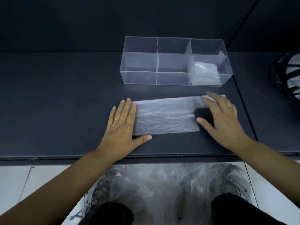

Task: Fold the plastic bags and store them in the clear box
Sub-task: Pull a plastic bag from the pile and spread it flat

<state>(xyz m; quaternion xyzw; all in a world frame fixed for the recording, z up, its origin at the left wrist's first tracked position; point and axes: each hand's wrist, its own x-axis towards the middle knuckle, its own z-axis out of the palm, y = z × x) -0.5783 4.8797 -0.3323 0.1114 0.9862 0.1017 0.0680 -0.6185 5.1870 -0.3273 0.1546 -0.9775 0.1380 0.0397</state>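
Under both hands' fingers (128,109): bag (164,116).

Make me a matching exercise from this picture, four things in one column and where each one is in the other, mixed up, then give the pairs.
Things:
1. left hand
2. right hand
3. folded bags
4. pile of loose bags

Places:
A. right end compartment of the clear box
B. left end of the flat bag on the table
C. below the table edge, by the knees
D. right end of the flat bag

Pairs: 1-B, 2-D, 3-A, 4-C
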